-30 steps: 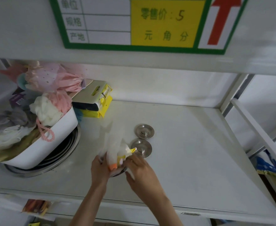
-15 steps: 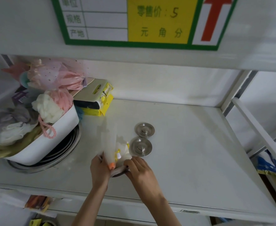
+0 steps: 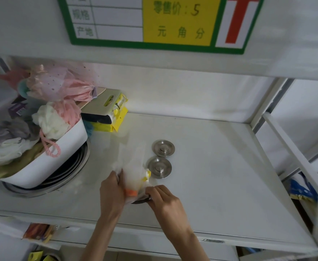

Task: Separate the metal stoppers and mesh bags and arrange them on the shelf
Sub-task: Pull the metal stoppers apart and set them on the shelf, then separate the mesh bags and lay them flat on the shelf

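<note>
Both hands hold one white mesh bag (image 3: pixel 133 178) near the front of the shelf (image 3: pixel 220 185), the left hand (image 3: pixel 113 193) gripping its side and the right hand (image 3: pixel 163 199) pinching its bottom, likely to free a stopper, beside two metal stoppers (image 3: pixel 159 167) already lined up.

Brushed metal stoppers (image 3: pixel 159 167); sheer mesh bag (image 3: pixel 133 178).

Both hands — left hand (image 3: pixel 111 193), right hand (image 3: pixel 163 199) — grip the mesh bag (image 3: pixel 133 178).
</note>
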A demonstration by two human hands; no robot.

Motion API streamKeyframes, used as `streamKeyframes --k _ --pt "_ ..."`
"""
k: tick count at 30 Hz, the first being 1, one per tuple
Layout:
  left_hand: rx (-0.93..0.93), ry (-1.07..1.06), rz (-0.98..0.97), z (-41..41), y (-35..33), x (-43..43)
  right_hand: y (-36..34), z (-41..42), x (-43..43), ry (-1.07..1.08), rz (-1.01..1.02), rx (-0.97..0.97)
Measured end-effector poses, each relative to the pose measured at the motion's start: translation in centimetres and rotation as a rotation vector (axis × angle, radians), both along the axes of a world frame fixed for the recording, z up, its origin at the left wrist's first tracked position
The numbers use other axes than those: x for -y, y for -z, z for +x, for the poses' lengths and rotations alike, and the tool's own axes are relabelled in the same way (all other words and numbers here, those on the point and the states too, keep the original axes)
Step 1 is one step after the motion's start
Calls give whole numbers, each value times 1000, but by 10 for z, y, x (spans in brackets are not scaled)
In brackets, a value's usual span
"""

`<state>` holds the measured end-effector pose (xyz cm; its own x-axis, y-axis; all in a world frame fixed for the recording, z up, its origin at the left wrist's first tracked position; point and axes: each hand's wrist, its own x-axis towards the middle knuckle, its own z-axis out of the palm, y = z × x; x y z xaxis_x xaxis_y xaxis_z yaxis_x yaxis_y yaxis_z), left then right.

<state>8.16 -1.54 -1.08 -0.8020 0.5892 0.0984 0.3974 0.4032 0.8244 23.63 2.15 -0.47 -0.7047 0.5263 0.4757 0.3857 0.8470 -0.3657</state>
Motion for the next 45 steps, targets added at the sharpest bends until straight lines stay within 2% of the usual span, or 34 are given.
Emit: streamKeyframes --k 2,4,7,12,20,24,27,33,41,45 --pt "-48 3 30 -3 1 -4 0 3 1 24 -2 12" --pt "-14 -15 83 -11 2 -6 2 8 1 71 -19 24" --pt "49 -81 148 -21 0 -8 13 12 -3 163 -28 148" --pt "125 -83 154 -24 8 -9 30 1 -3 211 -119 377" --pt "124 -67 197 -21 18 -6 39 -16 -3 260 -144 509" --pt "153 -40 219 -15 14 -2 33 -13 -4 258 -177 464" --pt "178 12 229 -9 11 2 24 -6 -7 149 -293 435" --pt "234 114 303 13 0 4 12 22 -14 118 -520 179" --pt "577 257 450 57 -11 2 -1 54 -28 213 -880 -116" --pt "610 266 428 76 -3 -4 -4 68 -26 167 -991 -175"
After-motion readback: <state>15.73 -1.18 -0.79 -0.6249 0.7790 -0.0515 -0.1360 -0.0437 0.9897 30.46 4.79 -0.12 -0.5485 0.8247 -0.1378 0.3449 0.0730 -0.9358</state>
